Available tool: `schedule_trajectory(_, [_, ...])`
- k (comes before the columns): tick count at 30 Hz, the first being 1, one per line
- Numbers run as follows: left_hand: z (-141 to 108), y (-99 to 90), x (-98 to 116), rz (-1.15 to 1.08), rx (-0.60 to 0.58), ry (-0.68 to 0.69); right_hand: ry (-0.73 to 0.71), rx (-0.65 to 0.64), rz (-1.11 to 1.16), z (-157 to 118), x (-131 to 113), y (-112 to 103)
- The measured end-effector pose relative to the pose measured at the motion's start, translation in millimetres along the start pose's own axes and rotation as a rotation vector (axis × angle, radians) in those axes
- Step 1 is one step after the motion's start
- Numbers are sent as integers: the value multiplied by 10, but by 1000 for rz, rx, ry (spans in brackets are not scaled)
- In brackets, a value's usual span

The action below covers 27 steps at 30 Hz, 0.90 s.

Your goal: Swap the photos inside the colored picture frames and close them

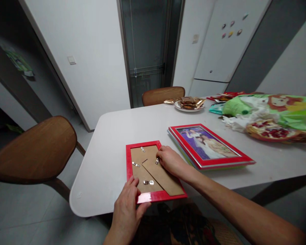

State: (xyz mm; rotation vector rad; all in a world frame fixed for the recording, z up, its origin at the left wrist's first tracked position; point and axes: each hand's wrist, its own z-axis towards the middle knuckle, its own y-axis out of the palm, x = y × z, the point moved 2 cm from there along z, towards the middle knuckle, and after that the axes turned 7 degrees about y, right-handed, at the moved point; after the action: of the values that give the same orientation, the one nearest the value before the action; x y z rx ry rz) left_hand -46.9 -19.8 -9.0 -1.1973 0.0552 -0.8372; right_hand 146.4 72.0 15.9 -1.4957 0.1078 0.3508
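Note:
A red picture frame [129, 161] lies face down near the table's front edge, its brown backing board [140, 175] uppermost. Several small metal clips sit on the board, one of them a lower clip [148, 182]. My left hand [127, 202] grips the frame's near left corner, thumb along the front edge and fingers over the rim. At the right side, my right hand [171, 160] has its fingertips closed at a metal clip [157, 161], partly covering it. A diagonal slit for the stand runs across the board.
Right of my hands lies a second red frame [199, 160] with a photo, raised on something green. Farther back are a plate of wrapped snacks [189, 109], a green bag [255, 109] and a tray [272, 136] with red and cream patterning. Wooden chairs [38, 149] stand around the white table [102, 163].

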Motion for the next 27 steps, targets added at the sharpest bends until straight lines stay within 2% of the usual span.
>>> schedule_trajectory(4, [-10,6,10,7,12,8,-33,55,-29,156,-151,37])
schedule_trajectory(10, [35,45,8,-4,14,9,59,104,-17,450,-324,211])
schedule_trajectory(14, [66,54,0,-20,39,4,72,110,0,496,-356,235])
schedule_trajectory(19, [79,65,3,-6,69,15,40,116,11,238,-326,84])
schedule_trajectory(24, [80,109,1,-18,97,8,-18,24,26,-200,-236,12])
schedule_trajectory(27, [78,116,-1,-71,112,-36,-10,22,80,-259,-211,-18])
